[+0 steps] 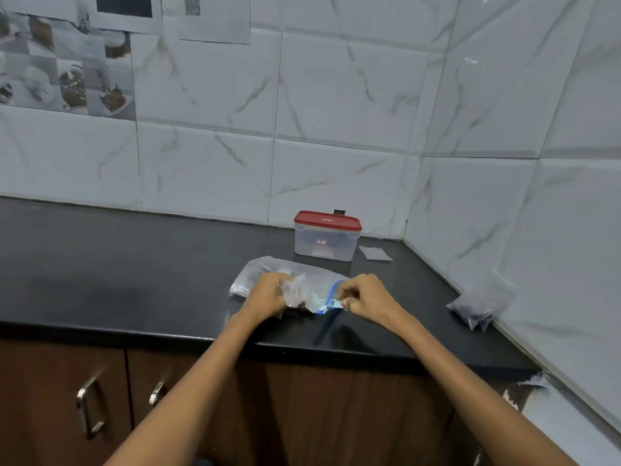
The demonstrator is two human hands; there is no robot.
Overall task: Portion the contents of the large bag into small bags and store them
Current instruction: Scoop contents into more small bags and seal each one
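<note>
A small clear zip bag (314, 299) with a blue seal strip hangs just above the black counter (134, 270), near its front edge. My left hand (268, 295) grips its bunched left side. My right hand (364, 297) pinches the blue strip at the bag's right end. Behind my hands a large clear plastic bag (265, 269) lies flat on the counter. Something dark shows at the small bag's bottom, too hidden to make out.
A clear box with a red lid (326, 236) stands shut at the back by the wall. A small flat empty bag (374, 253) lies to its right. Small filled bags (477, 306) lean on the right wall. Cabinet doors with metal handles (88, 412) sit below.
</note>
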